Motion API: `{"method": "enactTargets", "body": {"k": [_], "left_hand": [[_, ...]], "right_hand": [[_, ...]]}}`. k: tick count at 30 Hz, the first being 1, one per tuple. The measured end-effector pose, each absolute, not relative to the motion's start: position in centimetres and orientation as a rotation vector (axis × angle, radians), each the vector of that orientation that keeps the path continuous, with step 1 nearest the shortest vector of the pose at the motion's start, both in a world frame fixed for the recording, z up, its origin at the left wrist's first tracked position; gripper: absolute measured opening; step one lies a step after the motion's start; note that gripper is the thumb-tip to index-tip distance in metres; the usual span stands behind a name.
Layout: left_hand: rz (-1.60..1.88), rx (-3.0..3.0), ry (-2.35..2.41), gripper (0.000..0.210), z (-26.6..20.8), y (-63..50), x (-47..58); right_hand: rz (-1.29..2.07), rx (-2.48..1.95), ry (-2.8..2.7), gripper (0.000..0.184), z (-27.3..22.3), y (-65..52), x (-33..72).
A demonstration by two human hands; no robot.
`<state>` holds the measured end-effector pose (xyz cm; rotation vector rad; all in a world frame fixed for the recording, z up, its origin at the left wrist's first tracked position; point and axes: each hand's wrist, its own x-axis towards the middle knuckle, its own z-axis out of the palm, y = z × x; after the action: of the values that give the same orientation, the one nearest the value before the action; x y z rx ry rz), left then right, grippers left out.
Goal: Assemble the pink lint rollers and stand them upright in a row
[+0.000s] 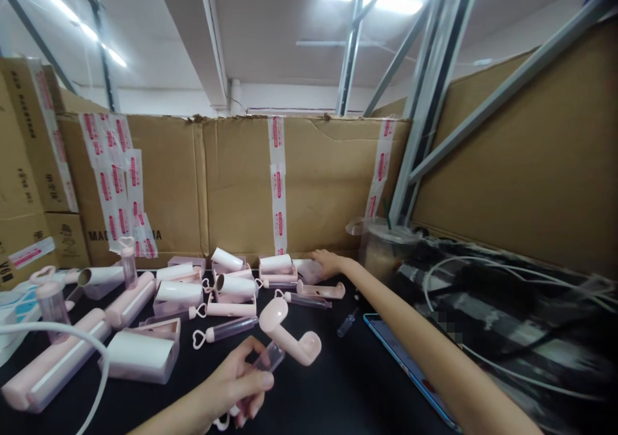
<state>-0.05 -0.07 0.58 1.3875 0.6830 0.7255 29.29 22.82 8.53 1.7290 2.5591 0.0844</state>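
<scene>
My left hand point(244, 380) is closed around a clear plastic tube point(269, 358). Right at the tube's upper end is a pale pink holder piece with two rounded ends point(290, 335); I cannot tell whether it is joined to the tube. Below the fingers a white heart-shaped loop point(222, 421) shows. My right hand point(329, 264) reaches to the back of the table, fingers stretched out over a pale, whitish piece point(306, 270) by the cardboard wall; its fingertips are partly hidden. Near it lie another pink holder piece point(321, 289) and a clear tube with a heart loop point(306, 300).
White rolls in pink cases point(140, 354) and several pink and clear parts crowd the left. A phone point(405, 364) lies under my right forearm, near a small clear tube point(347, 323). A lidded drink cup point(383, 255), black plastic and white cable point(429, 280) are at right.
</scene>
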Motion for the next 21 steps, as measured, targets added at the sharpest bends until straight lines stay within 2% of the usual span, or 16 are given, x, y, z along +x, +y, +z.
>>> {"method": "enactTargets", "body": {"k": [11,13,17,21], "left_hand": [[0.74,1.425,0.77,0.046,0.6,-0.2,0.0],[0.745,1.443,0.8,0.047,0.5,-0.1,0.0],[0.741,1.446,0.856,0.045,0.6,0.2,-0.3],[0.761,1.67,0.956,0.036,2.0,0.1,-0.9]], "right_hand": [[0.296,1.716,2.628,0.031,6.5,24.0,31.1],[0.334,1.731,2.669,0.036,6.6,23.6,31.3],[0.458,1.799,2.807,0.058,7.7,22.1,31.3],[0.618,1.815,2.991,0.059,9.1,18.4,29.5]]}}
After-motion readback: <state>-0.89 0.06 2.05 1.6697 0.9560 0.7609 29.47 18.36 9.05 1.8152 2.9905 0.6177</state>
